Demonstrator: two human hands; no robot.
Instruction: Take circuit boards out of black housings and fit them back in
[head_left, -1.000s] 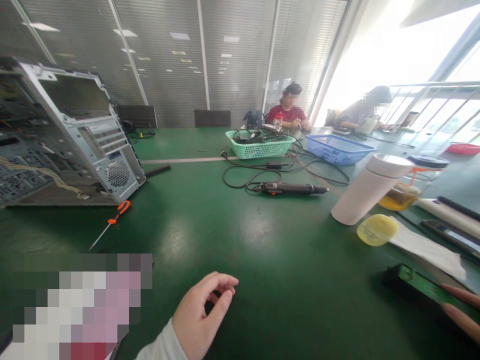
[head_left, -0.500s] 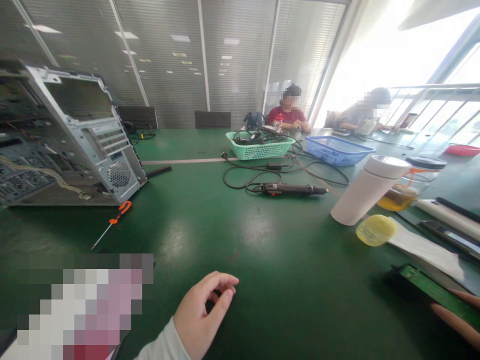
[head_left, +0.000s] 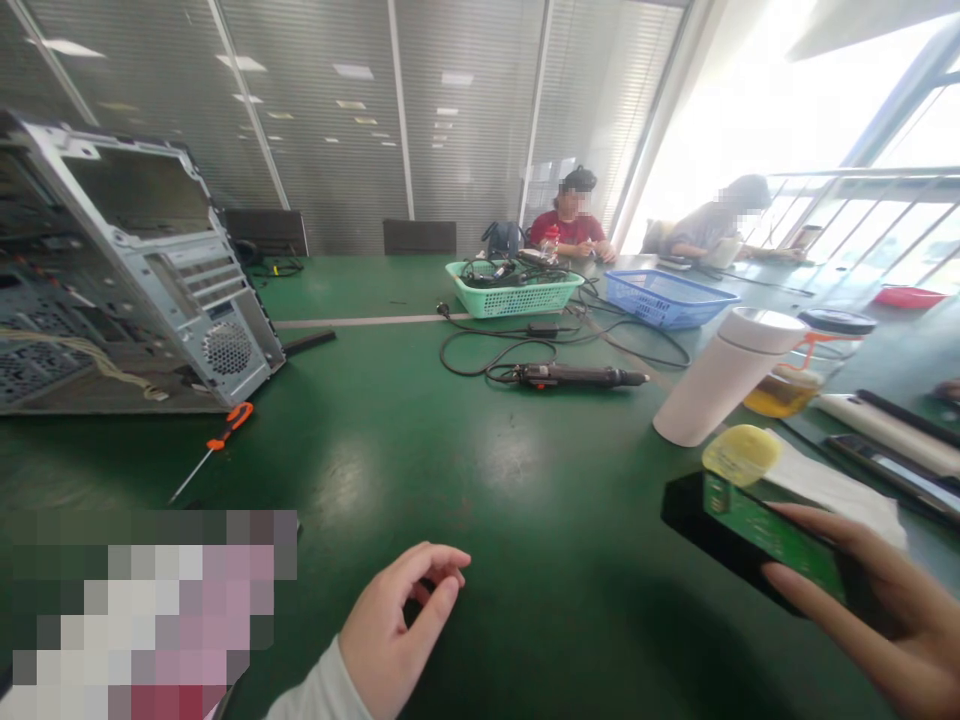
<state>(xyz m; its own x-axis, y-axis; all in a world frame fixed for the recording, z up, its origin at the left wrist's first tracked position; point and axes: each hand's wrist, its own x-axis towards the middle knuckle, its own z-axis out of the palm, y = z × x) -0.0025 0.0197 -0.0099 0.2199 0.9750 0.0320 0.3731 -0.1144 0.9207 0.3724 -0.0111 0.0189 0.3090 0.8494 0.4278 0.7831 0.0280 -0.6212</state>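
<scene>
My right hand [head_left: 892, 600] grips a black box-shaped part with a green circuit board [head_left: 776, 540] on its upper face. It is raised over the table at the right, thumb along the near side and fingers across the far side. Nothing is held in my left hand [head_left: 397, 620], which rests on the green table [head_left: 525, 480] at the lower middle. Its fingers are loosely curled, with a gap between thumb and index finger. To its left, a blurred-out patch [head_left: 180, 610] hides whatever lies there.
An opened computer case [head_left: 225, 340] stands at the left, an orange-handled screwdriver [head_left: 230, 427] before it. An electric screwdriver [head_left: 577, 376] lies mid-table. Behind are a green basket [head_left: 517, 300] of cables and a blue basket [head_left: 675, 310]. A white tumbler [head_left: 720, 385] stands right. Two people sit beyond.
My right hand has come in from the right edge, bringing the black part with the circuit board leftward and up. My left hand keeps its place. The view has shifted slightly.
</scene>
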